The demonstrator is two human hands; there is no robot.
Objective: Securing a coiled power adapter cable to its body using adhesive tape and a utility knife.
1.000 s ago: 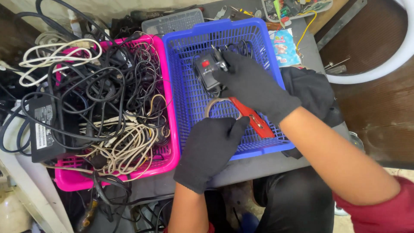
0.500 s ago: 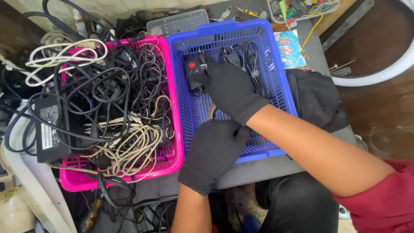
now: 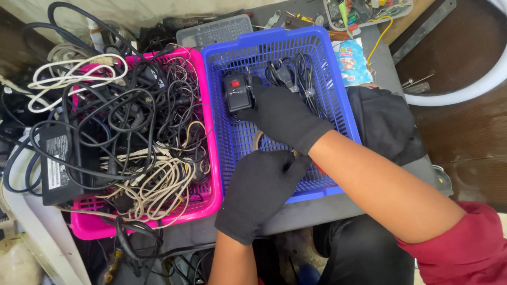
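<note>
You are setting the black switch box [image 3: 237,92] with its red button down at the far end of the blue basket [image 3: 338,100], having carried it there from mid-basket. Your right hand [image 3: 282,113] fingers are still curling around it. Your left hand [image 3: 261,187] is resting half-closed on the near rim; the pink basket [image 3: 208,198] of tangled cables [image 3: 132,132] is sitting alongside on the worktop [image 3: 317,211].

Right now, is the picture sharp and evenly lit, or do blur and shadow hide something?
Head view: sharp and evenly lit over the blue basket and pink basket; no strong glare; the black gloves on the left hand and right hand lose detail; the space under the table is dark.
</note>
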